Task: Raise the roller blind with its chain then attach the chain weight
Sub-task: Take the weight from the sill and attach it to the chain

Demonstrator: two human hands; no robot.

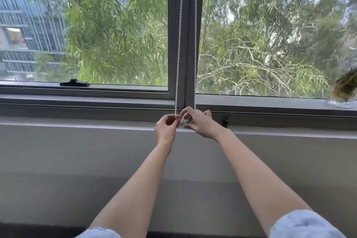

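Observation:
A white bead chain (179, 44) hangs in two strands down the grey window mullion (188, 35). No blind fabric shows over the glass. My left hand (167, 125) pinches the bottom of the left strand between thumb and fingers. My right hand (201, 123) covers the bottom of the right strand and grips a small clear and silver chain weight (184, 122) between the two hands. Both hands are level with the window sill, almost touching each other. The bottom loop of the chain is hidden by the fingers.
A black window latch (74, 83) sits on the left frame. A small black hook (225, 122) is fixed below the sill, right of my hands. A glass vase (342, 100) with dried plants stands on the sill at far right. Grey wall lies below.

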